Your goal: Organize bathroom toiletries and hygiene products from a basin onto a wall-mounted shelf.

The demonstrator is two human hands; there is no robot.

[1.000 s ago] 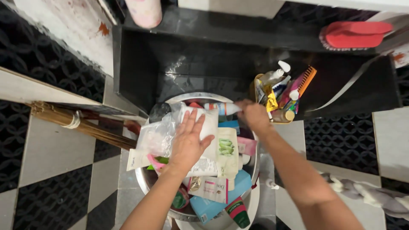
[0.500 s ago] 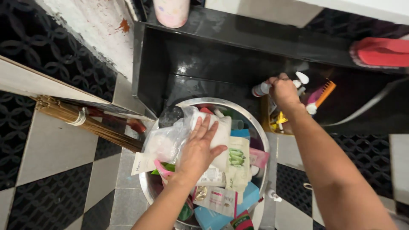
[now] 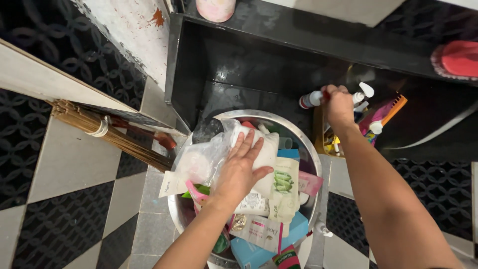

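Now, right hand: fingers clamped round the neck of a small white plastic bottle with a red band, held lying sideways over the near-left edge of the crowded yellow holder of toiletries, right of the bowl
Left hand: flat, fingers spread apart, pressing on a white squeeze tube atop the pile in the round steel bowl
Handling: bottle looks light and stiff, likely slick if wet; the neck or mid-body seems the safest hold
Pile: soft sachets, a clear plastic bag, loose and apt to slide
Change: half a second ago the bottle hung at nearly the same spot; a second ago it was low over the bowl's far rim
Nearby: bundled broom lying on the checkered floor at left
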